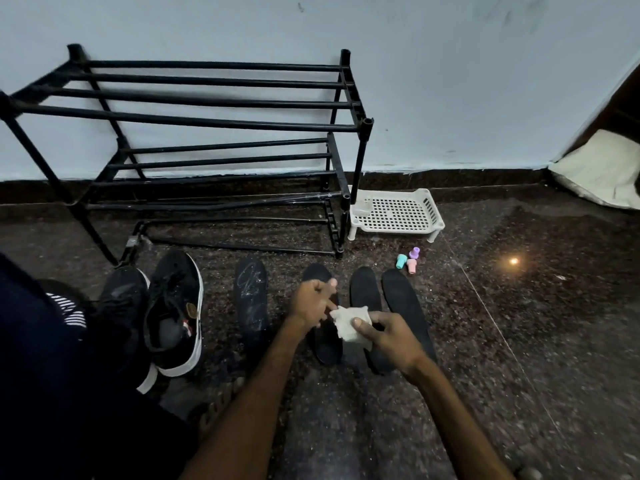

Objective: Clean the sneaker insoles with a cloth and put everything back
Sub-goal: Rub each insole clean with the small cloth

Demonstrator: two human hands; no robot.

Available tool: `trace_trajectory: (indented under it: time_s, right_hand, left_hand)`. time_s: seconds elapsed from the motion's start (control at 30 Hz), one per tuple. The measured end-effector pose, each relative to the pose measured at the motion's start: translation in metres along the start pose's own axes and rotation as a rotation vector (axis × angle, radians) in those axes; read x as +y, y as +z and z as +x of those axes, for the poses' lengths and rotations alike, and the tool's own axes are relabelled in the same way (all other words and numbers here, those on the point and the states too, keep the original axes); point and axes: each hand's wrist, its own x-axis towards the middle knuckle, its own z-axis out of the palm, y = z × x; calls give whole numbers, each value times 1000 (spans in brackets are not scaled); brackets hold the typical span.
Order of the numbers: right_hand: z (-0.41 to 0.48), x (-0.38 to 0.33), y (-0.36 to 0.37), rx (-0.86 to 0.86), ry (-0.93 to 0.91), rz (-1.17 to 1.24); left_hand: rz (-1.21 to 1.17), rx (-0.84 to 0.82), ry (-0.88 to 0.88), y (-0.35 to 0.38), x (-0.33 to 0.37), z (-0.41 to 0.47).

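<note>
a crumpled white cloth [349,325] is held just above the floor, the right hand [391,336] clamped on it with the thumb on top and the left hand [313,303] pinching its edge with curled fingers. beneath lie four flat black insoles [407,306] side by side on the speckled dark stone floor [519,341], the leftmost scuffed pale and the second partly hidden by the hands. two black, white-soled sneakers [176,313] sit to the left. behind are a black tube rack [214,98], a perforated white plastic tray [398,213] and three small pastel pieces [408,261].

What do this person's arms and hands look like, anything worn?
Both forearms are bare to the frame edge, no sleeves showing. The left hand and right hand wear no gloves; no watch, ring or band is visible.
</note>
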Motion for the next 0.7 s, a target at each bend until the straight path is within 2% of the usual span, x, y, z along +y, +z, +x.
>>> trace_trajectory:
  time_s: [0.1, 0.17, 0.2, 0.27, 0.37, 0.53, 0.7]
  right_hand:
    - [-1, 9, -3, 32, 49, 0]
    - [1, 22, -6, 89, 68, -17]
    - [0, 25, -8, 104, 89, -27]
    - [0, 33, -12, 132, 152, -90]
    - [-2, 30, -17, 131, 108, -234]
    - [1, 27, -15, -12, 112, -358]
    - [3, 27, -3, -3, 133, -452]
  left_hand:
    - [-37, 276, -174, -36, -30, 15]
    - [32, 452, -291, -70, -52, 24]
    - [115, 488, -353, -84, -60, 25]
    - [265, 518, -481, -103, -70, 19]
    - [313, 529, -593, -114, -103, 21]
    - [280, 517, -606, -109, -146, 34]
    - [202, 487, -638, -114, -215, 87]
